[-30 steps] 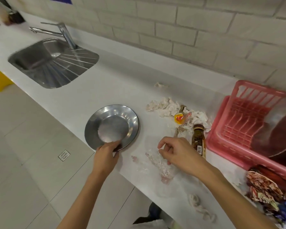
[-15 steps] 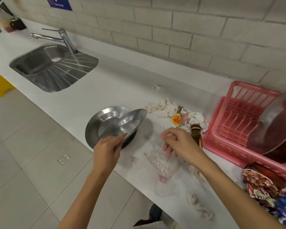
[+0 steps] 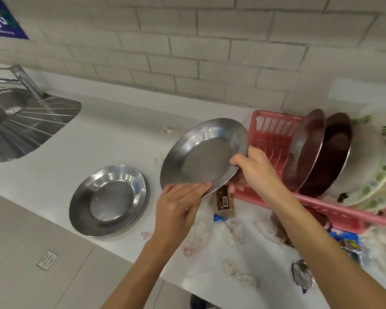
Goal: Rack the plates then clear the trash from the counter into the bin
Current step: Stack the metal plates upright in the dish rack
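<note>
Steel plate in hand: round, shallow stainless-steel plate point(image 3: 201, 155), held tilted above the white counter point(image 3: 120, 130), hollow face toward the camera.
Right hand: right hand point(image 3: 256, 172) pinches the rim at its 3 o'clock edge, thumb on the front, fingers behind.
Left hand: left hand point(image 3: 178, 204) lays straight fingers along the rim's 6 o'clock edge; its thumb is hidden.
Hands: apart, both on this one plate.
Rack: pink slotted plastic dish rack point(image 3: 274, 134) lies at 3 o'clock from the plate, just past the right hand, which is the nearer one.
Rack load: steel dish point(image 3: 308, 148), dark bowl point(image 3: 330, 157) and floral plate point(image 3: 370, 166) stand on edge toward the rack's 3 o'clock end; bare slots show at its 9 o'clock end.
Axis: the held plate probably needs turning on edge to match that lean.
Second plate: matching steel plate point(image 3: 108, 200) lies flat at 9 o'clock from the hands, near the counter's front edge.
Trash: tissue scraps point(image 3: 239, 275), small brown bottle point(image 3: 225, 198) and foil wrappers point(image 3: 302, 275) lie at 5 to 6 o'clock below the hands.
Room: the path to the slots looks open; the bottle stands just beside the rack's near corner.
</note>
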Action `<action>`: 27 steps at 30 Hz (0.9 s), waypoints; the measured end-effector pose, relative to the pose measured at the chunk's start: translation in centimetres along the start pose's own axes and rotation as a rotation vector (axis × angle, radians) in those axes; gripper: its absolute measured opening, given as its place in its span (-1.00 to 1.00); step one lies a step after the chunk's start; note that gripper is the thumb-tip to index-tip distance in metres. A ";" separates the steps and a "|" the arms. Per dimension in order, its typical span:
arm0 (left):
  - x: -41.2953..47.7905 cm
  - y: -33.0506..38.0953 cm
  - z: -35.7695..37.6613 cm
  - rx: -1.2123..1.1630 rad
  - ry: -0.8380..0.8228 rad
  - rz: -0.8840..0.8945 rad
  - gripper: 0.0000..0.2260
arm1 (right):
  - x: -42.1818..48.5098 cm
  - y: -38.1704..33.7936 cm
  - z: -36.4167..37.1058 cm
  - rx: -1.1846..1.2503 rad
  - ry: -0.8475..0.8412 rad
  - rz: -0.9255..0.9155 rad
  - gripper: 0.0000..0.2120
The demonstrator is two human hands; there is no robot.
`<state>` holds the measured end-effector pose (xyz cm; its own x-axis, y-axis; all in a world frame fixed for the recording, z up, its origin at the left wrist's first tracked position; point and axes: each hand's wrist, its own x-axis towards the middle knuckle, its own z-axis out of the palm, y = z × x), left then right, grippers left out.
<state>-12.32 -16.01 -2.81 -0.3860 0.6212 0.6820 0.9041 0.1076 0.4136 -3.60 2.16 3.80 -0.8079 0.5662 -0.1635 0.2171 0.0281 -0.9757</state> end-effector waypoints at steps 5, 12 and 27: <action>2.1 1.4 3.7 -0.169 -0.088 -0.047 -0.72 | -2.0 -2.1 -4.3 -0.260 0.242 -0.159 -0.79; 4.9 2.7 6.7 -0.276 -0.129 -0.033 -0.81 | -3.3 -6.0 -10.1 -0.569 0.492 -0.261 -0.85; 6.9 0.0 12.1 -0.242 -0.627 0.027 -0.83 | 0.7 -6.5 -11.4 -1.291 0.562 -0.028 -0.75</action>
<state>-12.79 -2.34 -5.42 -0.1176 0.9623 0.2451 0.8171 -0.0465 0.5747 0.67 11.81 11.69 -0.5630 0.7932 0.2319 0.7955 0.5962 -0.1081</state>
